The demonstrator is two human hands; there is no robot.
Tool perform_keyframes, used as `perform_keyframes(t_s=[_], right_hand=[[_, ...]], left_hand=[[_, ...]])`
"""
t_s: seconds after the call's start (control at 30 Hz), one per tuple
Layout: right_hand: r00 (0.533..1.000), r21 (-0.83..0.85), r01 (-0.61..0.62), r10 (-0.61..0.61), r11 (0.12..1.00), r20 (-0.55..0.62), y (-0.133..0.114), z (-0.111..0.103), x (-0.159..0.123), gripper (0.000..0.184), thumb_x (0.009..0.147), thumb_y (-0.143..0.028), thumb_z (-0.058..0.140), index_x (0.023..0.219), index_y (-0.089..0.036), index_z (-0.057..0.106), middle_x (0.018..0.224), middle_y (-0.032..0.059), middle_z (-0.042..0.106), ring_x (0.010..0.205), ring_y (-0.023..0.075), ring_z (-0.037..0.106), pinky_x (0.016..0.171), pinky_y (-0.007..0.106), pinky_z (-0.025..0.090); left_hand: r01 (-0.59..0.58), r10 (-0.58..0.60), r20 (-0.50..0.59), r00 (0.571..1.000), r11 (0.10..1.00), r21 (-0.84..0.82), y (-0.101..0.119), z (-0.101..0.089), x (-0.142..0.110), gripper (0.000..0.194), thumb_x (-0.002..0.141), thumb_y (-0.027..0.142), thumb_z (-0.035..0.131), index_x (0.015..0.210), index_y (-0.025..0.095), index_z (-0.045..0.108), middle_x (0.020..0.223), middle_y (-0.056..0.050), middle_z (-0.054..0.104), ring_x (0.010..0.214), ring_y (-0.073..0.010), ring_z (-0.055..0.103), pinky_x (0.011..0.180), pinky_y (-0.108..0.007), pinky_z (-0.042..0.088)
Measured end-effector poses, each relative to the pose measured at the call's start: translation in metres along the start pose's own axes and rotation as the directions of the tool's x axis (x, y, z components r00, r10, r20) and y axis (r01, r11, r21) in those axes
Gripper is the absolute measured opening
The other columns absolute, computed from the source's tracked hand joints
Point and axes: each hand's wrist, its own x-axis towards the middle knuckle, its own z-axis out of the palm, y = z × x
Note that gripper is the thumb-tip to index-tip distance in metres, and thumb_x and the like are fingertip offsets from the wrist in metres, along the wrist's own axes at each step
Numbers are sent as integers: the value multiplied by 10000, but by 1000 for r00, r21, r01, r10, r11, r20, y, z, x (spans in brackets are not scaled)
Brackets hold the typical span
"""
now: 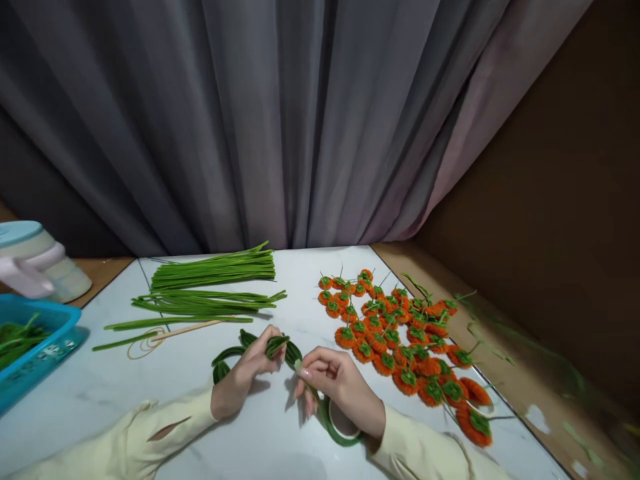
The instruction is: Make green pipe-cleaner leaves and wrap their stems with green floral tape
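My left hand (245,377) is closed on a sprig of green pipe-cleaner leaves (275,345) low over the white table (100,393). More leaf loops (227,353) fan out to its left. My right hand (335,383) pinches the sprig's stem end just right of the leaves, fingers pressed together. A roll of green tape (335,427) sits under my right wrist, partly hidden.
Several orange pipe-cleaner fruits with green tops (405,340) lie in a pile at the right. Bundles of green pipe cleaners (215,270) lie at the back, with a wooden stick (190,328). A blue basket (35,347) and a pale container (35,263) stand at the left. A grey curtain hangs behind.
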Motion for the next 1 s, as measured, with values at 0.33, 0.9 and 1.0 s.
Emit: perform_keyframes(t_s=[0.33,0.9,1.0], right_hand=[[1000,10,20,-20,1000,-2,4,-4,-1,312,721,-393,717,714,-113,579,592,48,672,407,107,573,439,225,462],[996,-93,46,-53,995,-76,4,-2,-2,312,736,-408,693,697,-131,556,529,-3,621,360,66,478,397,195,365],[993,-115,39,-52,993,-107,4,-2,-2,320,736,-422,689,696,-137,550,524,-7,619,364,67,476,399,197,366]], left_hand=[[-197,178,85,980,853,483,5,9,-3,168,944,320,314,882,192,401,849,-34,500,793,-165,486,730,-287,399],[-539,582,407,704,64,840,-14,-3,-4,288,820,59,366,1026,170,534,854,-82,645,898,-228,494,790,-380,279],[-518,575,397,715,55,854,-19,-4,-6,304,835,71,357,1032,184,560,902,-87,654,936,-231,492,810,-395,279]])
